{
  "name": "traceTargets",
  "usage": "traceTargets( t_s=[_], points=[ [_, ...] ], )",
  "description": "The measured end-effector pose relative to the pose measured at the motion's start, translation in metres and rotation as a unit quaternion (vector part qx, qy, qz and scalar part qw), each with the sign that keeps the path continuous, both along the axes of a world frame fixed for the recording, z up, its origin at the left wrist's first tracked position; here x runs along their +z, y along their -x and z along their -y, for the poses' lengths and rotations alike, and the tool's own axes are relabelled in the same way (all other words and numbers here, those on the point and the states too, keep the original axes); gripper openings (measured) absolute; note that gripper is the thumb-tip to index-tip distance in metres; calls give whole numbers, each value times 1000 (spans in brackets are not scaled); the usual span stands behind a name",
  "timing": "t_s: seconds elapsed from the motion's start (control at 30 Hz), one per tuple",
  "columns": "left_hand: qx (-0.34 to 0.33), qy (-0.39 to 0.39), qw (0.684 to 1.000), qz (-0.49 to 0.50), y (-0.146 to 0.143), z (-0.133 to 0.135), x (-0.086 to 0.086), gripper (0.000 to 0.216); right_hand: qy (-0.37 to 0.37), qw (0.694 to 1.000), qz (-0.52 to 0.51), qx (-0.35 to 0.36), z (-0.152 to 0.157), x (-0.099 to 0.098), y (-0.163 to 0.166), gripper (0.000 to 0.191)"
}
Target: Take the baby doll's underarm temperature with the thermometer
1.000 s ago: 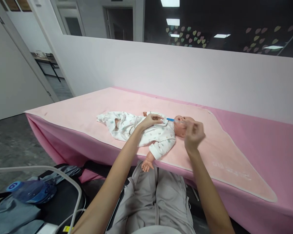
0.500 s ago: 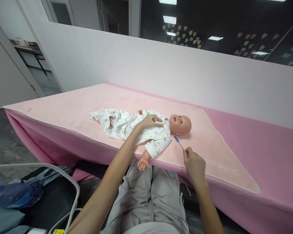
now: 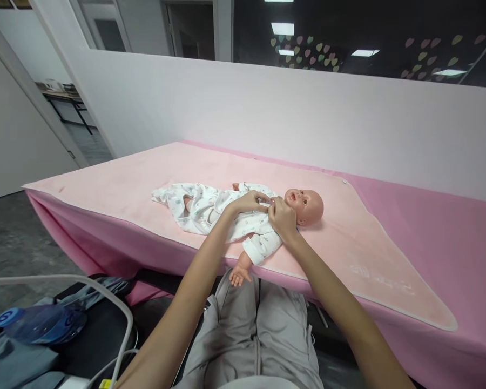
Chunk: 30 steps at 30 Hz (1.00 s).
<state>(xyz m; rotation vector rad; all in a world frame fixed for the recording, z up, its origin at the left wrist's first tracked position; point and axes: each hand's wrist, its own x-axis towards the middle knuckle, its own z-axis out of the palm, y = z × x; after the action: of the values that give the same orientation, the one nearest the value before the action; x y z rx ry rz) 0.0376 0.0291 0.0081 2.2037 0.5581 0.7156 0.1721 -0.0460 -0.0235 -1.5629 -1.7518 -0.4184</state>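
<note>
A baby doll (image 3: 308, 206) lies on its back, dressed in a white patterned outfit (image 3: 204, 208), its head to the right. Over the chest, my left hand (image 3: 251, 202) is closed, thumb and fingers pinching the cloth near the neckline. My right hand (image 3: 283, 217) meets it there just below the doll's chin, fingers curled together; what its fingertips hold is hidden. A small blue end of a thin stick (image 3: 298, 229) peeks out beside my right wrist, on the mat; the rest is covered by my arm. The doll's bare hand (image 3: 240, 275) hangs over the near edge.
A pale pink mat (image 3: 368, 243) lies over a pink sheet (image 3: 441, 216) on the table. Behind stands a white partition (image 3: 267, 119) with dark glass above. At lower left, a blue-tinted bottle (image 3: 40, 324) lies on a black seat, near a white curved tube (image 3: 105, 294).
My right hand has let go of the blue-ended stick by the doll's head and moved up and left to the neckline. My left hand stays at the chest. The view has shifted slightly.
</note>
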Motion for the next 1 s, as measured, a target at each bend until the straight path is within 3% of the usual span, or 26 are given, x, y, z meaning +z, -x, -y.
traceTargets(
  t_s=[0.17, 0.37, 0.5, 0.7, 1.0],
  points=[
    [42, -2, 996, -79, -13, -9, 4, 23, -40, 994, -92, 43, 1, -8, -9, 30],
    [53, 93, 993, 55, -9, -8, -3, 28, -27, 994, -103, 16, -1, -6, -2, 26],
    [65, 115, 985, 108, -6, -2, -4, 34, -6, 994, -105, -6, 5, -2, 4, 26],
    [63, 114, 985, 112, -5, 0, -5, 41, -34, 990, -139, 22, 7, -3, 1, 30],
    [75, 117, 986, 94, -4, 3, -2, 32, -117, 970, -187, 99, 3, -8, 0, 28]
  ],
)
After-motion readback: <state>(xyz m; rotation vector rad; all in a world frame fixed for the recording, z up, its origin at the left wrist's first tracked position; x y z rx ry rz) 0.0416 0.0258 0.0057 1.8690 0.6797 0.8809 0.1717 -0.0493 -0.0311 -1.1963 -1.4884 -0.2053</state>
